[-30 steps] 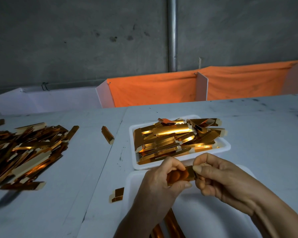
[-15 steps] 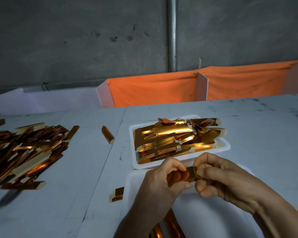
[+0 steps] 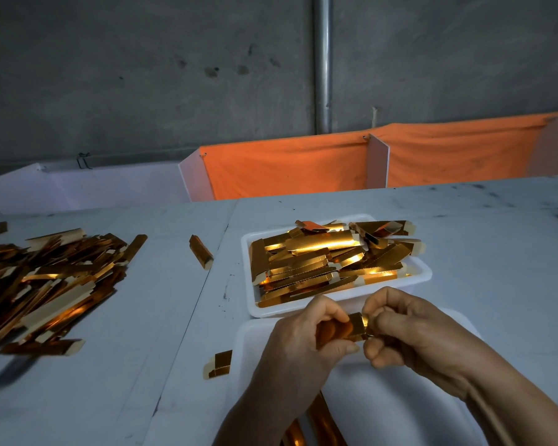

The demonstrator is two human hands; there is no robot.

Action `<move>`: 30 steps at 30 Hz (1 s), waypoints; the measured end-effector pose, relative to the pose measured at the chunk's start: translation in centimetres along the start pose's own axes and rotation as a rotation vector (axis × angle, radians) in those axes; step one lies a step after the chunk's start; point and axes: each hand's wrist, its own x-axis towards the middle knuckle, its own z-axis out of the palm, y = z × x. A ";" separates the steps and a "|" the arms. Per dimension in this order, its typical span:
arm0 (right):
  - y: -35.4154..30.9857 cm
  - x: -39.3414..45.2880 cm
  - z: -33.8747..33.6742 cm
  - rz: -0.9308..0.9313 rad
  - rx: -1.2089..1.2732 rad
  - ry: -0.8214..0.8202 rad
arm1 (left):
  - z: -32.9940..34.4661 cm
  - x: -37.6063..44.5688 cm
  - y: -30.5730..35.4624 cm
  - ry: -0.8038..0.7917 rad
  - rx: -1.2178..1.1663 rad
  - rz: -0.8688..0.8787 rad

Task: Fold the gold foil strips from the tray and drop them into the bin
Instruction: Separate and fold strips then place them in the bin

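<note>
A white tray (image 3: 424, 274) holds a heap of several gold foil strips (image 3: 322, 262). Just in front of it, both hands hold one gold foil strip (image 3: 351, 326) between them. My left hand (image 3: 306, 342) grips its left part with thumb under and fingers curled over. My right hand (image 3: 409, 329) pinches its right end with curled fingers. Below the hands lies a white bin (image 3: 393, 410) with a couple of gold strips (image 3: 319, 423) showing at its near edge, partly hidden by my left forearm.
A large pile of gold strips (image 3: 42, 284) covers the table's left side. Loose pieces lie at the bin's left (image 3: 219, 363) and further back (image 3: 200, 251). Orange cloth dividers (image 3: 287, 169) and a grey wall with a pipe (image 3: 322, 62) stand behind.
My right hand's fingers have closed further over the strip's right end, shortening the visible part. Both hands stay over the bin's far edge.
</note>
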 end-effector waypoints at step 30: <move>0.9 0.7 -0.7 -0.024 0.242 -0.199 | -0.8 0.2 -0.9 -0.124 -0.337 0.021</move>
